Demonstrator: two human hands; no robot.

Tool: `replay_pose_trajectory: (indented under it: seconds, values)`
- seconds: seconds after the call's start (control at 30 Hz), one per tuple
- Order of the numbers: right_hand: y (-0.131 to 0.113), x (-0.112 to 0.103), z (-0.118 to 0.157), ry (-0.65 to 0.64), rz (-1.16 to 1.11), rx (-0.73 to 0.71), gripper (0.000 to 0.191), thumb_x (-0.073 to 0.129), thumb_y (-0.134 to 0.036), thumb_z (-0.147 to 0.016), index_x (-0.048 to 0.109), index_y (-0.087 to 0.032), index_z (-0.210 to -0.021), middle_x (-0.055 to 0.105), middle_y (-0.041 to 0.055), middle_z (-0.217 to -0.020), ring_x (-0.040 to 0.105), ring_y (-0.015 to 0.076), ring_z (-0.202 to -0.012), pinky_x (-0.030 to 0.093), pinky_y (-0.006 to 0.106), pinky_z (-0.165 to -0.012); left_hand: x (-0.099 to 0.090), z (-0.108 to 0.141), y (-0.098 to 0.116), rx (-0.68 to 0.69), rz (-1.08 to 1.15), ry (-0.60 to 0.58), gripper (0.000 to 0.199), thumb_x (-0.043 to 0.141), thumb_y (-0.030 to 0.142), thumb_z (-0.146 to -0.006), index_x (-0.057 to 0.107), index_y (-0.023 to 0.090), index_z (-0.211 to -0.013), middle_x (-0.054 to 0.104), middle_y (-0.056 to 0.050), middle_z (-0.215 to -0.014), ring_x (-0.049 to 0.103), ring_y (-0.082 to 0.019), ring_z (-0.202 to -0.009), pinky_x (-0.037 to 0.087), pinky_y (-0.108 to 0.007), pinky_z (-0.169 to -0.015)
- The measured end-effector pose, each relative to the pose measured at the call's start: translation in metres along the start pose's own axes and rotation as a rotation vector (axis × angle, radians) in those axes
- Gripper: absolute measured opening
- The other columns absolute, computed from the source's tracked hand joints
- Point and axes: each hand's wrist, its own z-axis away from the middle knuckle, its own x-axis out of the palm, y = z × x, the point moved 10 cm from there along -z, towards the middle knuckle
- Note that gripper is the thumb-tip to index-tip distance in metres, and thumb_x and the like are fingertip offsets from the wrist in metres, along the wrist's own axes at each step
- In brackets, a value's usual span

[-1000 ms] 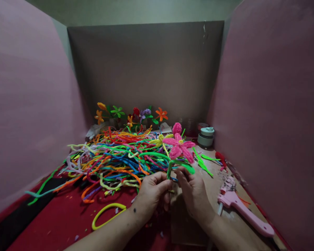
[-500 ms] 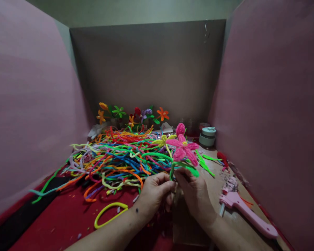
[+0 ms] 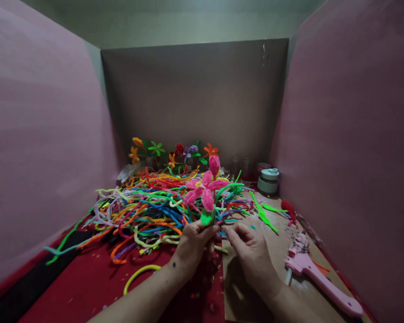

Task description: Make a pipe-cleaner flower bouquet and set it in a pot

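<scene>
A pink pipe-cleaner flower (image 3: 207, 190) with a pink bud (image 3: 214, 165) above it and a green leaf (image 3: 206, 217) below stands upright in my left hand (image 3: 195, 244), whose fingers are closed round the stem. Just to the right, my right hand (image 3: 251, 251) has thumb and forefinger pinched together close to the stem; whatever lies between those fingertips is too small to make out. Behind both hands spreads a heap of coloured pipe cleaners (image 3: 168, 208).
A pink glue gun (image 3: 323, 278) lies on the brown board (image 3: 242, 291) at the right. Green pipe-cleaner pieces (image 3: 264, 213) and a lidded jar (image 3: 268, 181) are farther back. Finished flowers (image 3: 156, 148) stand behind the heap. A yellow loop (image 3: 139, 273) lies front left.
The flower has turned and shifted left, its leaf now facing me. My right hand has come off the leaf and sits lower, beside the stem. The camera view has shifted slightly.
</scene>
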Motion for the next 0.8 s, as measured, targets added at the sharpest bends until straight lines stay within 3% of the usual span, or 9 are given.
replay_pose_trajectory:
  seconds: [0.13,0.27,0.37,0.47,0.57,0.67,0.8]
  values:
    - [0.004,-0.001,-0.001,0.018,-0.069,0.011,0.007,0.06,-0.024,-0.075,0.061,-0.017,-0.077,0.058,0.0012,-0.07,0.053,0.0151,-0.067,0.042,0.024,-0.062,0.0,-0.001,0.001,-0.001,-0.025,-0.008,0.023,0.06,0.033,-0.074,0.057,0.014,-0.061,0.051,0.004,-0.041,0.04,-0.006,-0.032,0.029,-0.019,-0.038]
    - [0.003,-0.003,-0.003,0.025,-0.129,0.06,0.016,0.056,-0.03,-0.079,0.066,-0.017,-0.08,0.061,0.0023,-0.072,0.054,0.0145,-0.064,0.043,0.024,-0.058,0.007,0.004,0.006,0.006,-0.036,-0.047,0.022,0.059,0.031,-0.074,0.058,0.014,-0.06,0.047,0.005,-0.037,0.037,-0.006,-0.032,0.027,-0.02,-0.039]
    - [0.0,-0.002,-0.004,0.014,-0.223,0.096,0.022,0.058,-0.035,-0.078,0.067,-0.017,-0.088,0.064,0.0042,-0.079,0.057,0.0172,-0.074,0.046,0.026,-0.065,0.015,0.008,0.003,-0.034,-0.047,-0.089,0.021,0.061,0.032,-0.072,0.06,0.014,-0.062,0.049,0.004,-0.038,0.039,-0.007,-0.033,0.028,-0.02,-0.038]
    - [-0.003,0.0,-0.004,-0.005,-0.287,0.09,0.021,0.063,-0.033,-0.074,0.068,-0.018,-0.087,0.065,0.0044,-0.084,0.057,0.0185,-0.081,0.046,0.029,-0.073,0.024,0.011,-0.001,-0.035,-0.067,-0.155,0.024,0.062,0.035,-0.07,0.058,0.014,-0.058,0.052,0.001,-0.045,0.042,-0.008,-0.035,0.03,-0.021,-0.037]
    - [0.001,0.001,-0.004,-0.01,-0.344,0.13,0.018,0.068,-0.033,-0.07,0.068,-0.018,-0.079,0.065,0.0026,-0.079,0.057,0.017,-0.073,0.046,0.028,-0.068,0.031,0.012,-0.005,-0.042,-0.073,-0.227,0.025,0.06,0.034,-0.071,0.057,0.014,-0.058,0.053,0.0,-0.047,0.042,-0.008,-0.035,0.029,-0.02,-0.036]
    - [0.005,0.004,-0.004,-0.033,-0.399,0.173,0.019,0.068,-0.034,-0.069,0.067,-0.016,-0.075,0.064,0.002,-0.071,0.056,0.0163,-0.068,0.045,0.028,-0.064,0.032,0.012,-0.008,-0.067,-0.078,-0.239,0.021,0.059,0.031,-0.07,0.058,0.013,-0.06,0.053,0.001,-0.048,0.042,-0.007,-0.034,0.029,-0.019,-0.035]
    - [0.003,0.001,-0.006,-0.007,-0.378,0.137,0.019,0.065,-0.032,-0.072,0.067,-0.016,-0.082,0.064,0.0025,-0.076,0.056,0.0163,-0.072,0.044,0.027,-0.068,0.028,0.008,-0.011,-0.085,-0.116,-0.219,0.017,0.062,0.031,-0.069,0.061,0.013,-0.069,0.053,0.002,-0.049,0.045,-0.007,-0.036,0.03,-0.018,-0.034]
